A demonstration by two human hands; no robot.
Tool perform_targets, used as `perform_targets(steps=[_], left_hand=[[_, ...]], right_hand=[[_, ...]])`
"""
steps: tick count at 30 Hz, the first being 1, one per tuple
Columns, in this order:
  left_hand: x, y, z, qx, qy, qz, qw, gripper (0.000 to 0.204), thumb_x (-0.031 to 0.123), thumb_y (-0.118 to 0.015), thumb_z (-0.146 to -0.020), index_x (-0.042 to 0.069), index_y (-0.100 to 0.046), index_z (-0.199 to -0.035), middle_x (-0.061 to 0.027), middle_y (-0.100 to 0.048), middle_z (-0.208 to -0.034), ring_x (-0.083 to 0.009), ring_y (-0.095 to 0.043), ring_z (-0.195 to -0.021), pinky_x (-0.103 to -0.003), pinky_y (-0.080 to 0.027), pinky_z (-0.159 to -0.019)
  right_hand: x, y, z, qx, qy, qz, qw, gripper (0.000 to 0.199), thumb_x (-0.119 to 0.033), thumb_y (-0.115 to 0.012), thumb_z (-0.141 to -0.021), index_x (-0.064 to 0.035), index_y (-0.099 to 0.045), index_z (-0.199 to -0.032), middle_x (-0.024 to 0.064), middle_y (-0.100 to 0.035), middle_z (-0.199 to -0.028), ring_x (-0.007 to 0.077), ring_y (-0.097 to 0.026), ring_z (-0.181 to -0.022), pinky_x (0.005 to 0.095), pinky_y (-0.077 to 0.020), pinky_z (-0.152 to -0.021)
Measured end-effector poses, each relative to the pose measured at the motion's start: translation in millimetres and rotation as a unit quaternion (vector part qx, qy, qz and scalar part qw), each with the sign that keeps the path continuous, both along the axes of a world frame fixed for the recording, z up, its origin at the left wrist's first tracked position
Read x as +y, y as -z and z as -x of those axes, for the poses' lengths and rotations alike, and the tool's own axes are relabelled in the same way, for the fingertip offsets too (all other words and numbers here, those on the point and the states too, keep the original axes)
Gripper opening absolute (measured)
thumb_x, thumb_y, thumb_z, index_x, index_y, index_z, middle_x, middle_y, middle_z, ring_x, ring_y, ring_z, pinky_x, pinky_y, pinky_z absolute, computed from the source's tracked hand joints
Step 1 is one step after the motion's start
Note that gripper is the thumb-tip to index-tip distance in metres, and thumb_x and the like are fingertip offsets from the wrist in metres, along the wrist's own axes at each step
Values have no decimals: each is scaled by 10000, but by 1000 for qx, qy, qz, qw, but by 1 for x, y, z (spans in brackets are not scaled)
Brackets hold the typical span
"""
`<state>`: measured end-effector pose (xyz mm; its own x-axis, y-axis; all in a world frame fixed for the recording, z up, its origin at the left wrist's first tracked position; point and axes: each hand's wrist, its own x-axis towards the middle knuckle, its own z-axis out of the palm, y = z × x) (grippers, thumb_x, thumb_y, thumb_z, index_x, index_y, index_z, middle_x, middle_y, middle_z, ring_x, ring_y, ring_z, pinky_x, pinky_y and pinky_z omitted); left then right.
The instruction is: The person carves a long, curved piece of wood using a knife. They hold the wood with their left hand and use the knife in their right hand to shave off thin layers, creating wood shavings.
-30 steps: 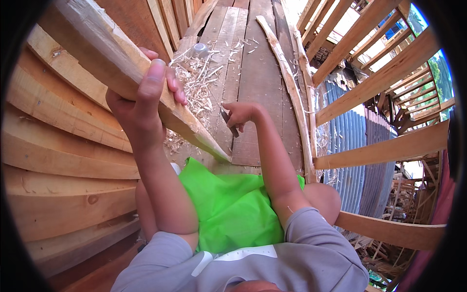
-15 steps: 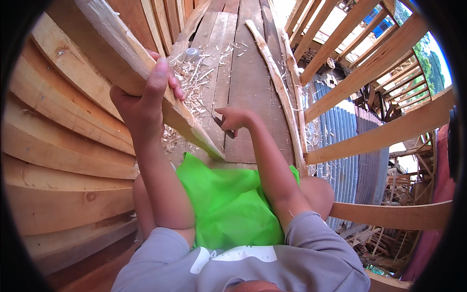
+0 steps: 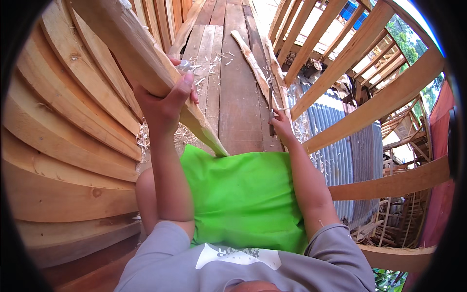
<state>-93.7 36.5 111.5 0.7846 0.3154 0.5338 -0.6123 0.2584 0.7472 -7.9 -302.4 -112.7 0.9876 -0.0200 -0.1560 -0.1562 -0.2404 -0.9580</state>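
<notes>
My left hand (image 3: 168,104) is wrapped round a long, rough wooden post (image 3: 129,46), thumb over its upper face. The post slants down from the upper left, its tapered end by the edge of a bright green cloth (image 3: 238,194) on my lap. To the right, my right hand (image 3: 282,125) grips a knife (image 3: 271,124) by its dark handle, its narrow blade pointing away from me. The knife is apart from the post and above the right side of the plank floor (image 3: 241,97), close to a peeled wooden strip (image 3: 250,58).
A slatted wooden wall (image 3: 63,160) stands close on my left. On my right is an open railing of wooden slats (image 3: 335,129), with corrugated metal sheets (image 3: 340,160) beyond it. Wood shavings (image 3: 185,134) litter the boards, and a small clear container (image 3: 184,65) shows behind the post.
My right hand has moved right with the knife, away from the post. My left hand and the post appear slightly further right, and the green cloth lies more spread out.
</notes>
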Motion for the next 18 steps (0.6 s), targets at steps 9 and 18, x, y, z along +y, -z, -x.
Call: perform_targets(steps=[9, 18], left_hand=[[-2, 15, -10, -56, 33, -38, 997, 359, 40, -569, -767, -24, -474, -1107, -62, -492, -617, -145, -507, -477, -295, -478, -447], [-39, 30, -31, -65, 13, -37, 997, 476, 25, -548, -810, -15, -438, -1271, -97, -534, -692, -168, -544, -524, -312, -508, -487]], right_hand=[[54, -52, 29, -24, -28, 159, 987, 417, -246, -556, -880, -12, -567, -1225, 178, -661, -963, 276, -644, -910, 384, -484, -847], [84, -67, 24, -52, -94, 172, 979, 345, -158, -623, -868, -10, -581, -1177, 173, -660, -935, 246, -640, -849, 357, -490, -783]])
